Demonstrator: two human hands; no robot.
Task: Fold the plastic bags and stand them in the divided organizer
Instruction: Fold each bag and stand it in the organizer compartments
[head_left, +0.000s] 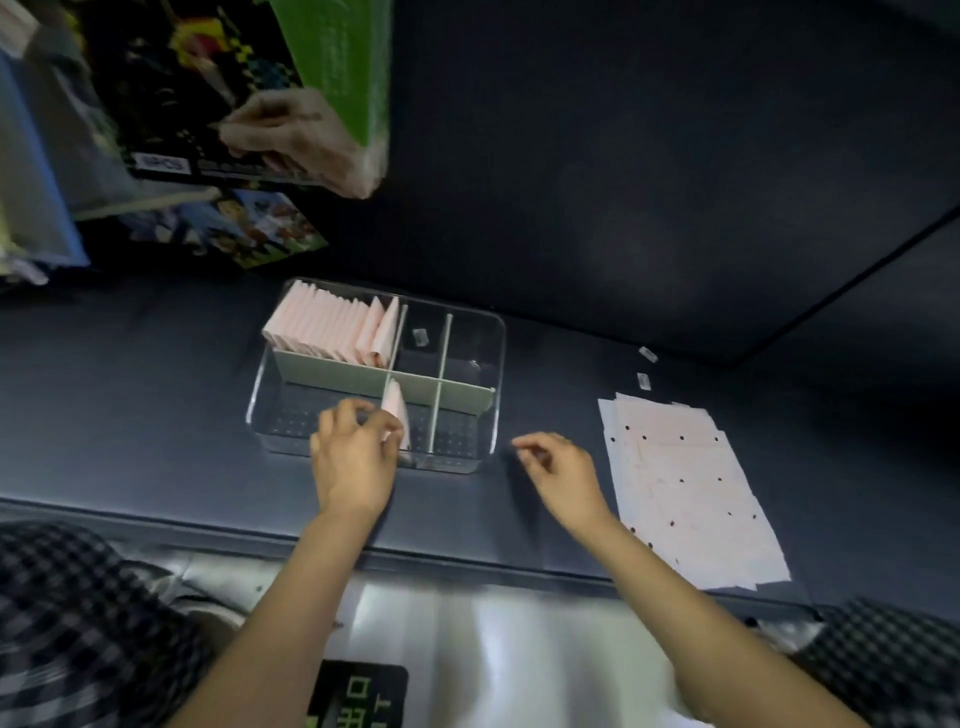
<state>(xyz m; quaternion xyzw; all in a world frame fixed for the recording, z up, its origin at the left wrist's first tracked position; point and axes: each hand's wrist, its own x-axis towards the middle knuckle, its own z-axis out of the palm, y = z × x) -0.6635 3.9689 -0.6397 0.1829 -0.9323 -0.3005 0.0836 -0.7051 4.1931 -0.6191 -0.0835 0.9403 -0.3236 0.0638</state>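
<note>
- Holding a folded pink bag (396, 410) upright in the near-left compartment of the clear divided organizer (497, 364), the left hand (356, 457) pinches it between thumb and fingers, against the cross divider
- Right hand (558, 475) hovers over the dark table (130, 415) just right of the organizer, fingers loosely curled, holding nothing
- Row of folded bags (332, 330) stands packed in the far-left compartment
- Stack of flat bags (685, 493) lies well right of the organizer
- Printed boxes (218, 104) sit at far left
</note>
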